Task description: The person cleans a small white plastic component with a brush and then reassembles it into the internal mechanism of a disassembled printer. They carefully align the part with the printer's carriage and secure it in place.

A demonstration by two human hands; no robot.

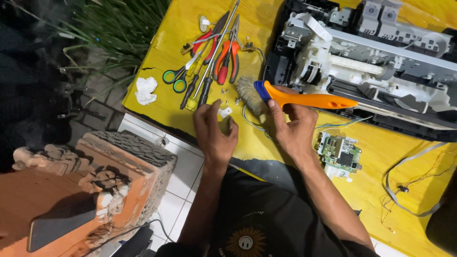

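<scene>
the left hand [215, 134] pinches a small white plastic part [225, 112] just above the yellow table [376, 157]; it looks light, stiff and easy to drop, best held by its edges. the right hand [293, 129] has its grip closed around the brush [285, 97] near the blue collar, its bristles soft.

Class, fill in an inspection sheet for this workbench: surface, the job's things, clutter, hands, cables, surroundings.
Surface: yellow tabletop, worn at its left edge.
Job's things: small white part; orange-handled brush; opened printer.
Clutter: pliers, green-handled scissors, screwdrivers, crumpled tissue, loose screws, green circuit board.
Hands: left hand pinches the white part; right hand has a grip on the brush.
Cables: flat grey ribbon and thin wires at right.
Surroundings: white floor tiles, grass, carved orange block bearing a phone.
</scene>
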